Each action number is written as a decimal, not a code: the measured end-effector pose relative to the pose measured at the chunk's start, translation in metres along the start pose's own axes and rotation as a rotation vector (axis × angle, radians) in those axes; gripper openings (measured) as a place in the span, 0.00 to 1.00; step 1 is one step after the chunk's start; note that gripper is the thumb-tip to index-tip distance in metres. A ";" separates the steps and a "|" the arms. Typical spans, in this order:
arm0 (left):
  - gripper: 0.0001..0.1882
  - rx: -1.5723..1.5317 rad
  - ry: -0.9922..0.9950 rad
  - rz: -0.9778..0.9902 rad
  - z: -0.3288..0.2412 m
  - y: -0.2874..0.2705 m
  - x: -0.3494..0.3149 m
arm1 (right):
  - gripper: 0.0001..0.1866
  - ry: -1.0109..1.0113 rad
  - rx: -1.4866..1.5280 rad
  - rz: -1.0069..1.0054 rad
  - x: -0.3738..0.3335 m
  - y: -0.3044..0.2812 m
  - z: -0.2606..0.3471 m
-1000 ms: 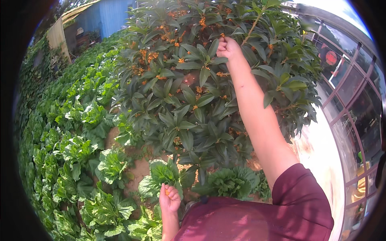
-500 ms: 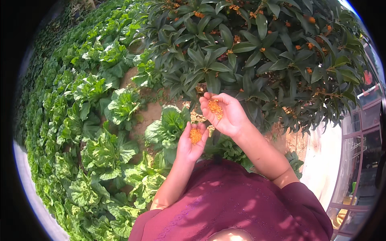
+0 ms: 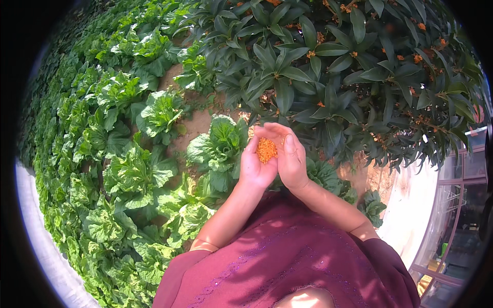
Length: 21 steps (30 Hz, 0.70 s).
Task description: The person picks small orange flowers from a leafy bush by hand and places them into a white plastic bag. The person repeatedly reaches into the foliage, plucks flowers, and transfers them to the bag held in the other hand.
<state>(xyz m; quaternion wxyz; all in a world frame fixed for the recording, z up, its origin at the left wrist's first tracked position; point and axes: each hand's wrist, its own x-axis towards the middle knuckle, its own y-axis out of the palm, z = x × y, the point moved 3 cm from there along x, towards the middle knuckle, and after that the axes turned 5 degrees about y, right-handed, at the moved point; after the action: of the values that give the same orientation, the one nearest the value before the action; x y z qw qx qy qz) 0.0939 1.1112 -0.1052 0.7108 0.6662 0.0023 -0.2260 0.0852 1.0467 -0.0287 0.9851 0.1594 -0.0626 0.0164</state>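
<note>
My left hand (image 3: 254, 167) is cupped with its palm up, and a pile of small orange osmanthus flowers (image 3: 267, 149) lies in it. Against its inner side stands my right hand (image 3: 291, 159), curved and tipped on edge, so both hands form one bowl around the pile. A few orange bits seem to cling to the right hand's fingers. The right palm is only partly visible. Just beyond the fingertips hang the dark green leaves of an osmanthus bush (image 3: 285, 72), dotted with orange blossom clusters (image 3: 346, 7).
Rows of leafy green cabbages (image 3: 136, 169) fill the left side, with one cabbage (image 3: 221, 146) close beside my left hand. Brown soil (image 3: 197, 126) shows between them. To the right are a pale strip of ground (image 3: 411, 200) and framed window panes (image 3: 452, 205). A pale edge (image 3: 46, 241) curves at lower left.
My right hand, which held its own small heap of flowers farther up, has come down and turned against my left hand. The flowers now form one larger pile between them.
</note>
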 end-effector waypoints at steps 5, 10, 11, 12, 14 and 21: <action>0.14 0.081 -0.028 0.067 0.006 0.011 0.003 | 0.16 -0.162 -0.214 0.057 0.001 -0.003 0.006; 0.20 0.004 0.022 0.308 0.010 -0.020 0.016 | 0.09 -0.372 -0.994 0.234 0.005 -0.003 0.010; 0.24 -0.040 0.140 0.458 0.015 -0.027 0.017 | 0.12 -0.369 -1.033 0.300 0.002 0.004 0.017; 0.25 0.034 0.378 0.708 0.019 -0.010 0.010 | 0.12 -0.378 -1.068 0.333 0.002 0.006 0.024; 0.19 0.200 -0.003 0.165 0.008 0.006 -0.002 | 0.12 -0.438 -1.018 0.294 0.001 -0.003 0.052; 0.14 -0.064 -0.278 -0.110 0.003 -0.009 0.008 | 0.14 -0.451 -0.334 -0.244 0.062 -0.066 0.217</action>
<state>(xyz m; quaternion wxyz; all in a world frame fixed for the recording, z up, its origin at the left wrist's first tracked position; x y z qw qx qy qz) 0.0971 1.1055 -0.1156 0.7117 0.6042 -0.0528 -0.3544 0.1249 0.9164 0.1635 0.9536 0.0013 -0.2619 -0.1482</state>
